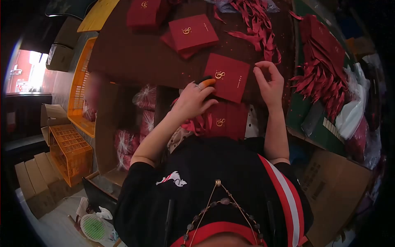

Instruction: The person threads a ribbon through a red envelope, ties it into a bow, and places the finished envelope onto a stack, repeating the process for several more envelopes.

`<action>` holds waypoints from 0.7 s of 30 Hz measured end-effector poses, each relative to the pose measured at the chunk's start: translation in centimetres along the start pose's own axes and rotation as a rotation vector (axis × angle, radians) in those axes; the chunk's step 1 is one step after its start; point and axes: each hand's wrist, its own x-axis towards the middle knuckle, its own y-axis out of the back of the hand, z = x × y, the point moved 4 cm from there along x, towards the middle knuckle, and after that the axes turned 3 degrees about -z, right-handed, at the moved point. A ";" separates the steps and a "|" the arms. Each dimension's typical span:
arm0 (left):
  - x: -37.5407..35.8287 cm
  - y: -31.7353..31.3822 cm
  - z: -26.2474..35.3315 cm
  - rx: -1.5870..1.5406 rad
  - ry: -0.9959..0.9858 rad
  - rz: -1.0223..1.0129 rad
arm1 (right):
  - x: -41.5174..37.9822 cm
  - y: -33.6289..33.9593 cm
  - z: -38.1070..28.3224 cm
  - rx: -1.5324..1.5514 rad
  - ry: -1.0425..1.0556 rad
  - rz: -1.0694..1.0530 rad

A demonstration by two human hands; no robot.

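Observation:
A flat dark-red gift bag [235, 84] with gold letters lies tilted on the table's near edge, in front of my body. My left hand [195, 98] rests at its left side, fingers stretched over the edge and thumb apart; orange and black covers sit on fingertips. Just off the bag's right corner, my right hand [269, 84] is raised with thumb and index finger pinched together; anything between them is too small to make out. Below, another red bag [226, 119] lies at my lap, with red ribbons [199, 124] to its left.
More red bags [193, 32] lie stacked farther back on the brown table [131, 49]. Loose red ribbons [257, 24] spread at the back right. A ribboned bag pile [323, 49] is at right. Orange crates [70, 150] and a cardboard box [108, 123] with wrapped bundles stand left.

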 end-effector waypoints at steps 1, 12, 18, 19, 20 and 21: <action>0.1 -0.1 0.2 -0.002 0.002 -0.002 | 0.0 -0.4 -0.2 -0.001 -0.030 -0.035; 5.6 -1.0 -2.9 0.048 0.552 0.292 | -1.6 -5.3 2.8 -0.310 -0.143 -0.288; 5.0 -0.7 -0.8 0.211 0.498 0.466 | -1.0 -6.1 2.0 -0.371 -0.118 -0.241; 4.9 -0.7 -0.8 0.222 0.486 0.467 | -0.8 -6.3 1.6 -0.382 -0.085 -0.223; 4.8 -0.8 -0.8 0.233 0.473 0.469 | -0.6 -6.5 1.4 -0.393 -0.051 -0.204; 4.8 -0.8 -0.9 0.234 0.473 0.470 | -0.3 -6.7 1.4 -0.391 -0.050 -0.204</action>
